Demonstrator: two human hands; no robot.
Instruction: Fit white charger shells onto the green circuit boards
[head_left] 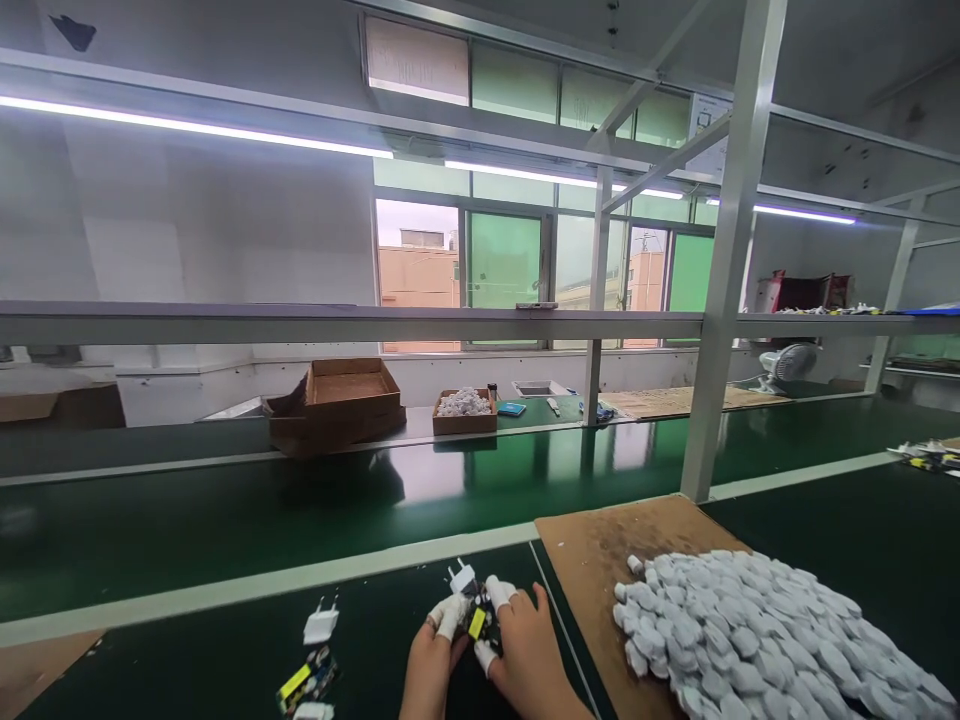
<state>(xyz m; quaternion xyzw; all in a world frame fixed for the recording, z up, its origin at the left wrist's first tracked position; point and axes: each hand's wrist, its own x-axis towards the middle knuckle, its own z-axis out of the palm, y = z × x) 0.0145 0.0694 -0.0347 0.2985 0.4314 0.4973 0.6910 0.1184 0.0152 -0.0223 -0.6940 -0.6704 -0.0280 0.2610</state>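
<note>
Both of my hands are together over the dark green bench at the bottom centre. My left hand (pixel 433 650), in white finger cots, pinches the left side of a small charger circuit board (pixel 478 622) with a yellow component. My right hand (pixel 526 640), also with white-covered fingertips, grips the board's right side. A white two-pin plug (pixel 462 577) sticks up at the board's far end; whether it is joined to the board I cannot tell. To the left lie another white two-pin plug (pixel 321 626) and another circuit board with a yellow component (pixel 296 688).
A large pile of white plastic pieces (pixel 757 625) covers a brown board (pixel 600 560) on the right. Beyond runs a green conveyor belt (pixel 450 490), with a metal post (pixel 720 260) at its near edge. Across it stand cardboard boxes (pixel 337 405) and a small fan (pixel 786 365).
</note>
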